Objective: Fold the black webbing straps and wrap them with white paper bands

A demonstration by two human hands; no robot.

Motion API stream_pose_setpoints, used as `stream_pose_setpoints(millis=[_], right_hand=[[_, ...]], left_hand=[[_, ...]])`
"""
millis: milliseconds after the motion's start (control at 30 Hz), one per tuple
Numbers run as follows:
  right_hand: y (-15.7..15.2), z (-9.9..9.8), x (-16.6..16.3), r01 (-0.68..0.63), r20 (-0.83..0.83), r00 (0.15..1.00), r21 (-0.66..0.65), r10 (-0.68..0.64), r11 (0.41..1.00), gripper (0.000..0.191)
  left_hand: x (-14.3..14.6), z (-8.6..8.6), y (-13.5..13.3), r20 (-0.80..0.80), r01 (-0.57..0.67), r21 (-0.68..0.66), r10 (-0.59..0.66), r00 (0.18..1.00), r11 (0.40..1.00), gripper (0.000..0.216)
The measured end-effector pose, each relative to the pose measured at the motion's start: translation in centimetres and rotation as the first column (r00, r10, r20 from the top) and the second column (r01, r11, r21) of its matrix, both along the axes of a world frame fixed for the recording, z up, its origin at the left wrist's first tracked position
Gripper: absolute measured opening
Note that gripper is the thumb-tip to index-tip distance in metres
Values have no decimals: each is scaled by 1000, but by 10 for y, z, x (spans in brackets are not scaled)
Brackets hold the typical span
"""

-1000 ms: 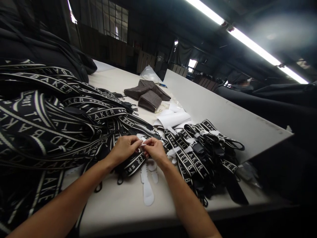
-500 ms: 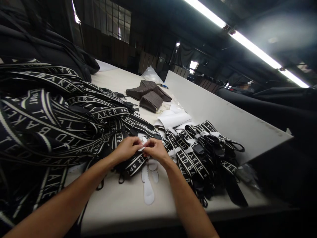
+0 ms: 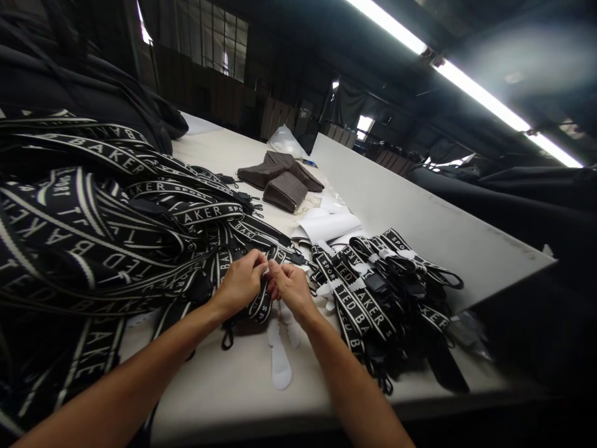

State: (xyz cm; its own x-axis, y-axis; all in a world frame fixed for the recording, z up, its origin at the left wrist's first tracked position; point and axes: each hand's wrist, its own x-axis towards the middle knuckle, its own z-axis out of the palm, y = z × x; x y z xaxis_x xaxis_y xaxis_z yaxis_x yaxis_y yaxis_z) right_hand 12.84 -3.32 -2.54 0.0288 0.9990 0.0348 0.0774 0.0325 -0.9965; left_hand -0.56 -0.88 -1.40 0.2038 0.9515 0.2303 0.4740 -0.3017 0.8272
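My left hand (image 3: 241,281) and my right hand (image 3: 290,286) meet fingertip to fingertip over a folded black-and-white lettered strap (image 3: 259,308). Both are closed in a pinch on a white paper strip (image 3: 266,270), of which only a sliver shows between the fingers. Below them on the table lie loose white strips with notched edges and a rounded end (image 3: 280,367). To the right is a pile of folded straps (image 3: 368,305) with white bands around them. A large heap of loose lettered straps (image 3: 102,230) fills the left side.
Brown pouches (image 3: 286,186) and a clear plastic bag (image 3: 285,142) sit farther back on the pale table (image 3: 209,398). White sheets (image 3: 329,225) lie before a slanted white panel (image 3: 420,205) on the right. Black bags (image 3: 93,93) rise at the back left.
My hands have drawn closer together and tilted, so the white strip between them is now mostly covered. The folded strap beneath has turned more upright.
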Motion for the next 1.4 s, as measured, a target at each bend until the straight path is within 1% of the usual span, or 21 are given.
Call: stream_pose_setpoints(millis=[133, 233, 367, 467, 567, 633, 700, 767, 833, 900, 1000, 1100, 1133, 1233, 1267, 1300, 1333, 1400], right_hand=[[-3, 3, -4, 49, -43, 998, 45, -47, 998, 38], [-3, 5, -2, 72, -18, 997, 74, -71, 995, 34], [-1, 8, 2, 51, 27, 998, 98, -54, 994, 33], [0, 11, 4, 22, 49, 998, 129, -28, 991, 33], [0, 13, 7, 16, 116, 993, 181, -37, 983, 33], [1, 13, 9, 14, 140, 989, 188, -40, 982, 34], [3, 12, 10, 8, 110, 994, 152, -24, 988, 34], [5, 11, 11, -6, 44, 999, 102, 1, 995, 34], [6, 11, 10, -21, -5, 1000, 77, 22, 997, 34], [6, 12, 9, -26, -16, 1000, 81, 27, 996, 34], [5, 15, 8, -27, -53, 998, 61, 30, 998, 35], [3, 14, 8, -43, -137, 990, 6, 43, 999, 38], [3, 13, 9, -44, -158, 987, -9, 42, 999, 39], [3, 11, 9, -32, -181, 983, -63, 20, 997, 41], [2, 11, 9, -33, -196, 980, -86, 15, 996, 41], [2, 12, 8, -47, -226, 974, -104, 23, 993, 41], [1, 14, 8, -78, -270, 962, -112, 45, 991, 41], [-2, 17, 7, -154, -376, 919, -77, 115, 985, 41]], left_hand=[[3, -4, 2, 107, 43, 5, -43, 993, 999, 16], [2, -3, 5, 281, 67, -50, -51, 958, 996, 17], [-3, 5, 5, 534, 159, -180, -39, 845, 971, 24], [-5, 9, 3, 651, 258, -265, -25, 759, 929, 34], [-5, 11, 2, 712, 310, -310, 4, 702, 899, 39], [-5, 12, 3, 733, 304, -299, 14, 680, 904, 40], [-6, 13, 4, 758, 280, -283, 34, 652, 917, 42], [-9, 15, 7, 790, 262, -269, 57, 610, 927, 44], [-12, 17, 9, 819, 270, -268, 71, 569, 925, 47], [-14, 19, 10, 836, 297, -274, 75, 543, 915, 48], [-15, 22, 9, 843, 342, -279, 59, 535, 897, 49], [-13, 23, 6, 824, 354, -228, -15, 567, 907, 46], [-13, 24, 4, 799, 341, -194, -54, 599, 920, 44], [-13, 26, -2, 652, 289, -76, -172, 738, 954, 36], [-13, 28, -4, 620, 277, -49, -188, 762, 960, 34], [-13, 30, -7, 619, 269, -39, -188, 763, 962, 34], [-13, 32, -9, 651, 268, -47, -174, 739, 962, 34], [-13, 36, -11, 755, 278, -96, -112, 647, 956, 38]])
